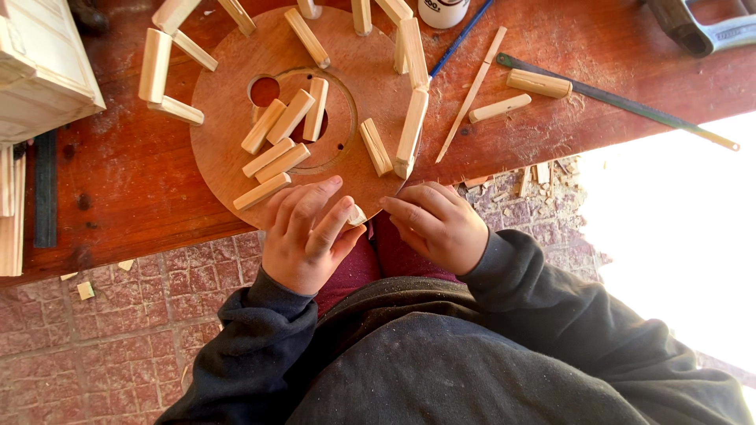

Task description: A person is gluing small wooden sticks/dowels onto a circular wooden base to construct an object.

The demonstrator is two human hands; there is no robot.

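Dark sleeves and a dusty dark sweatshirt fill the near edge of the view, above a red brick floor (118,338) strewn with a few offcuts; both hands meet just past them at the near rim of the tabletop (134,189). Left hand (307,236) curls around a small pale wooden piece (357,214), pinched between thumb and fingers, only its tip showing; right hand (437,224) is closed beside it, fingertips bent toward that piece, and I cannot tell whether it grips anything of its own, though a thin point seems to jut from its knuckles toward the disc.

Just beyond lies a round brown wooden disc (228,142), its near edge overhanging the tabletop slightly; short pale wooden blocks (291,116) lie loose across it and stand around its far rim. Risk, as I judge it: the small piece is barely held and could slip to the bricks; a nudge of either wrist against the overhanging disc could scatter the loose blocks or topple the upright ones.

Containers are few; the disc has a shallow circular recess with a round hole (264,91) at its edge, and three blocks lie across that recess; a white jar (442,12) stands at the far edge, contents hidden; a pale slatted wooden box (39,71) sits far left, its inside unseen. A thin wooden strip (472,93) and a long slim saw blade (630,106) lie to the right.
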